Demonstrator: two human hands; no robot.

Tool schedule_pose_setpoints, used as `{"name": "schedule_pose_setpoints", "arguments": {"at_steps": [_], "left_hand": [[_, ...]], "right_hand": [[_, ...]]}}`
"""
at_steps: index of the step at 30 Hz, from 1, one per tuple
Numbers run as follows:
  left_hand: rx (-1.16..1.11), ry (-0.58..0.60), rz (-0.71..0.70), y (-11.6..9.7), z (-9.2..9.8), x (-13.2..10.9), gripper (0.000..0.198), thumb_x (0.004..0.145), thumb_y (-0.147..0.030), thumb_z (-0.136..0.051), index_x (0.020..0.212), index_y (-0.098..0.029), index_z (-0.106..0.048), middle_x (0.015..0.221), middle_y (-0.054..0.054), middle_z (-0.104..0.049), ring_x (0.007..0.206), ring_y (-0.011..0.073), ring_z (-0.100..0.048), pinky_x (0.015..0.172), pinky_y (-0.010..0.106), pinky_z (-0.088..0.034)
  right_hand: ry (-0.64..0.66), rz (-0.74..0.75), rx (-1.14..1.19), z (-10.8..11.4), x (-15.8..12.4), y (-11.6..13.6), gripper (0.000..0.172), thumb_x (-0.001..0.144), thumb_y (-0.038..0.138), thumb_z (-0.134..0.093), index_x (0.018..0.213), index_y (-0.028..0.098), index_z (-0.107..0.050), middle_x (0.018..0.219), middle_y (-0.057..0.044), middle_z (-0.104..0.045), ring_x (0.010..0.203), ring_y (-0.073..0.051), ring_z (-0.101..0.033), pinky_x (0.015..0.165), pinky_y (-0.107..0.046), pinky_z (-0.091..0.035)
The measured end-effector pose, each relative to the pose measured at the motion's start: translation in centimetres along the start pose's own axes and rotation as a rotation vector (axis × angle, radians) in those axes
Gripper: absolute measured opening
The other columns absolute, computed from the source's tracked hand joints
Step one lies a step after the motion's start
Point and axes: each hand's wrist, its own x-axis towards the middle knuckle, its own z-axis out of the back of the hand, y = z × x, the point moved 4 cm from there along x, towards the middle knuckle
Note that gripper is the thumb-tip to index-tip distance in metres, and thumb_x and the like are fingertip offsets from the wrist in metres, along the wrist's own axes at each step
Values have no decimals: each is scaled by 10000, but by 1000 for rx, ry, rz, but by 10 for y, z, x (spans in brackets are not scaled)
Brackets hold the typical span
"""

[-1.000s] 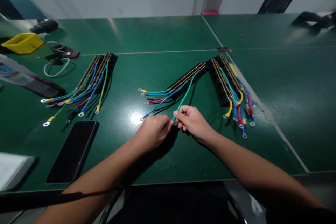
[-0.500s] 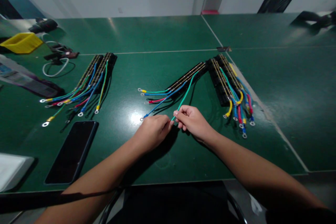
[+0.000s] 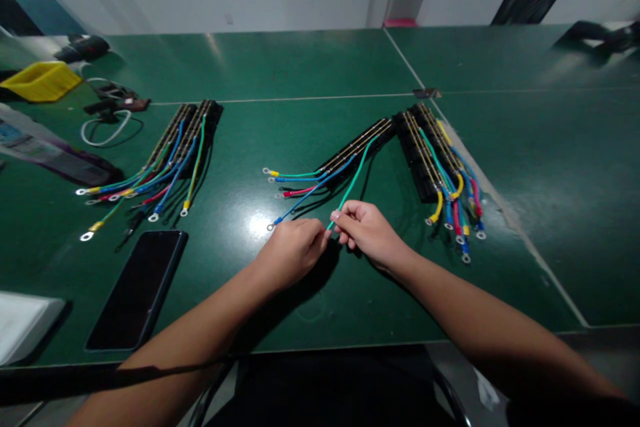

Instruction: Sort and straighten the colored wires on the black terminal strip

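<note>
Both hands pinch the free end of a green wire [image 3: 356,177], which runs up to a black terminal block [image 3: 350,150] lying slanted in the middle of the table. My left hand [image 3: 295,250] is closed on the wire's tip, and its fingers hide that end. Close beside it, my right hand [image 3: 367,233] grips the wire slightly higher between thumb and forefinger. From the same block several other wires fan out leftward, among them a blue wire [image 3: 305,199] and a red wire [image 3: 300,193], ending in ring terminals.
Two wired blocks [image 3: 425,160] stand at the right, touching the middle one. At the left lies another wired pair [image 3: 183,137], with a phone [image 3: 137,290] in front. A yellow bin [image 3: 43,82], white cable [image 3: 107,140] and plastic bag [image 3: 50,147] are at far left.
</note>
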Motion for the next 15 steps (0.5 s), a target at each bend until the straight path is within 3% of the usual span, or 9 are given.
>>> {"name": "schedule_pose_setpoints", "arguments": {"at_steps": [5,12,15], "left_hand": [[-56,-50,27,3,-1,0,181,854,-280,-591,733,-150,-629,597,2,-602,515,106,-507,521,220,-309],[-4,2,-11,-1,0,0,300,932,-234,-442,676,-151,-575,576,10,-572,522,115,-502,525,243,-281],[-40,-21,-13,0,0,0,257,913,-247,-484,701,-148,-590,574,2,-565,516,109,-489,524,235,-287]], "right_hand": [[-5,-7,-4,1,0,-1,199,864,318,-568,757,152,-545,573,27,-567,391,-53,-460,348,-166,-326],[3,7,-4,0,-1,0,211,867,310,-561,726,157,-528,591,20,-576,413,-56,-479,355,-163,-335],[6,1,-5,0,-1,-1,204,868,312,-562,737,158,-534,589,19,-576,414,-57,-477,354,-163,-331]]}}
